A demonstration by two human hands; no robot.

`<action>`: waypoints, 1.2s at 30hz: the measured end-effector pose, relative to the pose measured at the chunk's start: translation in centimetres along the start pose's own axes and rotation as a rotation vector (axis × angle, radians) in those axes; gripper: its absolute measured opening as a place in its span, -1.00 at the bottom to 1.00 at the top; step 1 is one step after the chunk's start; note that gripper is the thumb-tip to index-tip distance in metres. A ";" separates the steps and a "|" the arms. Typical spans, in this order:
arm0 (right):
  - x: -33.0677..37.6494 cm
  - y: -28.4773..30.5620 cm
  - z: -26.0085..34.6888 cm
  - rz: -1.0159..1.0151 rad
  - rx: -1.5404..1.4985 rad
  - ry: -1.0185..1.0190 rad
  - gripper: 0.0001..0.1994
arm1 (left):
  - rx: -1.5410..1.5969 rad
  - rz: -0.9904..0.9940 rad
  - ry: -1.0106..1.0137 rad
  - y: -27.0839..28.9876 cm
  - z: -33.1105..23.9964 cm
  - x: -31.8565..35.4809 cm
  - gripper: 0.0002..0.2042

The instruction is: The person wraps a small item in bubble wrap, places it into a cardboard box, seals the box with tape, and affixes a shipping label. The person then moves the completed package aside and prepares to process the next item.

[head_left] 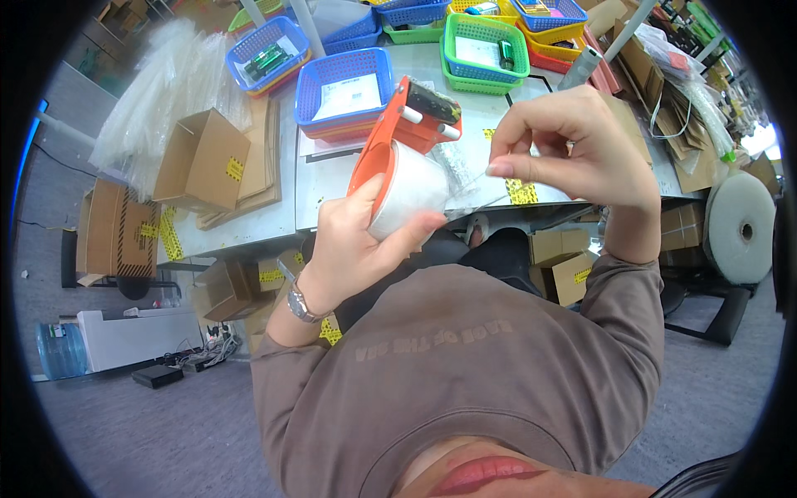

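My left hand (353, 241) is wrapped round an orange tape dispenser (375, 158) loaded with a wide roll of whitish tape (413, 189). The dispenser is tilted, its roller end pointing up and away from me over the table's front edge. To the right of it, my right hand (577, 149) is raised with thumb and forefinger pressed together. Whatever lies in that pinch, if anything, is too small to make out. Clear crinkled plastic (455, 170) shows between the dispenser and my right hand.
Beyond my hands, a blue basket (344, 79) and a green basket (486, 50) stand on the white table (282, 187). An open cardboard box (199, 162) sits at the left, near bubble wrap (166, 100). Flattened cardboard (635, 91) leans at the right.
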State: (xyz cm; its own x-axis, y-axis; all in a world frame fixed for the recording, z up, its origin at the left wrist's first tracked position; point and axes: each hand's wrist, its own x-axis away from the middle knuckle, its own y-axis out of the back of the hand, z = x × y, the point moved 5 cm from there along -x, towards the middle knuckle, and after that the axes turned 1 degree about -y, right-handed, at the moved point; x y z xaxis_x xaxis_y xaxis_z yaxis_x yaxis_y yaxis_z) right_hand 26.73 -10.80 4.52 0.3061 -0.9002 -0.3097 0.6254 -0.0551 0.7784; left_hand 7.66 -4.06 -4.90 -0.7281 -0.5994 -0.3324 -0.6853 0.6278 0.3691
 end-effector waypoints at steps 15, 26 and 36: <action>-2.7 0.8 -6.5 -0.110 -0.059 0.092 -0.85 | 0.071 0.086 -0.230 1.6 -1.9 0.9 -0.59; -1.7 -0.9 -3.2 -0.264 0.023 0.629 -0.78 | 0.664 0.102 0.066 2.5 -0.7 2.1 -0.57; -0.7 -3.5 0.1 0.088 0.335 0.569 -0.59 | 0.498 0.236 0.129 2.4 -1.4 1.8 -0.64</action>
State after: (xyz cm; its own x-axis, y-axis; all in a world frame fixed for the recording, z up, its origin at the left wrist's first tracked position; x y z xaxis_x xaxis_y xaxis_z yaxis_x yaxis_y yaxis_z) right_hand 24.20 -10.01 2.07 0.7347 -0.5437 -0.4057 0.3519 -0.2058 0.9131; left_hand 4.73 -4.34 -3.43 -0.8765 -0.4503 -0.1704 -0.4498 0.8921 -0.0438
